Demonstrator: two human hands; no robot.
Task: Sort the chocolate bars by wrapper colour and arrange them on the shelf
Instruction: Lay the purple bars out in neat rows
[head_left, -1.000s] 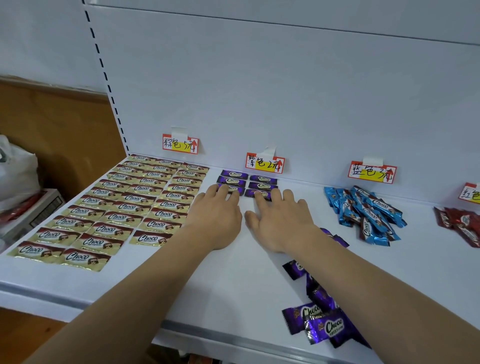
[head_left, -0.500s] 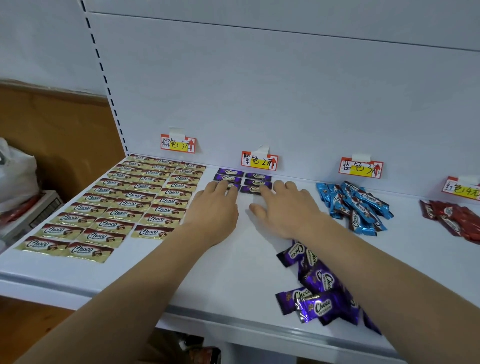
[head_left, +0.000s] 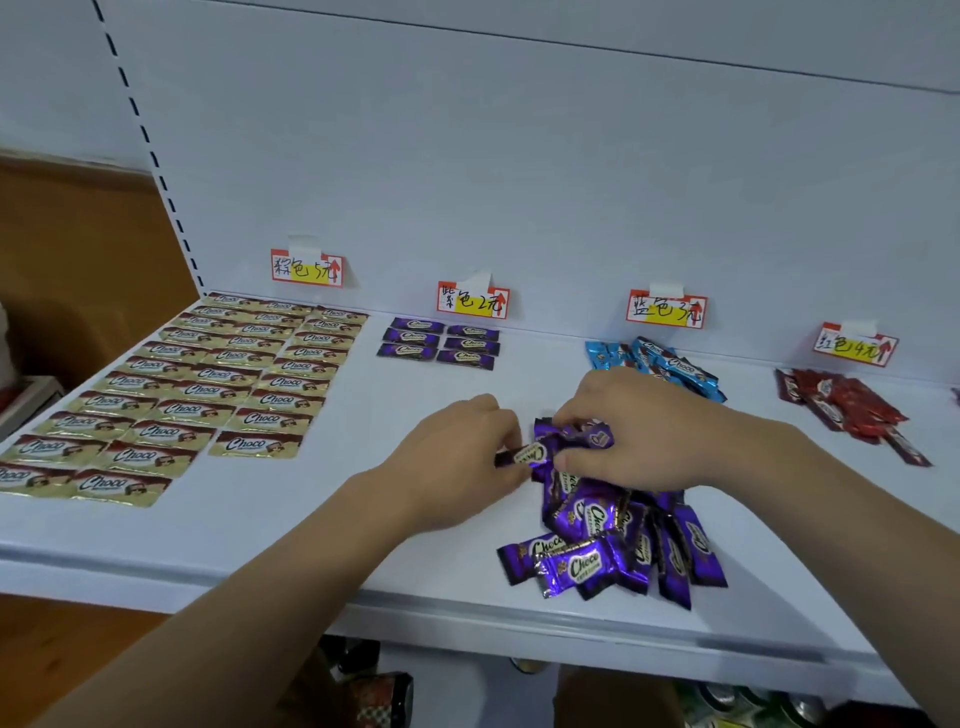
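A loose pile of purple chocolate bars (head_left: 618, 545) lies near the front of the white shelf (head_left: 426, 571). My left hand (head_left: 457, 457) pinches one purple bar (head_left: 527, 454) at the pile's far end. My right hand (head_left: 644, 431) grips another purple bar (head_left: 597, 436) on top of the pile. Several purple bars (head_left: 441, 343) lie in two neat columns at the back, under the purple price tag (head_left: 472, 301). Gold bars (head_left: 208, 384) fill tidy rows on the left.
A heap of blue bars (head_left: 675, 366) sits behind my right hand, and red bars (head_left: 852, 410) lie at the far right. Price tags (head_left: 667, 310) are taped along the back wall. Cans and bottles show on the level below.
Both hands pulled back from the neat purple rows at the back wall to the loose purple pile near the front, and each has taken hold of a bar.
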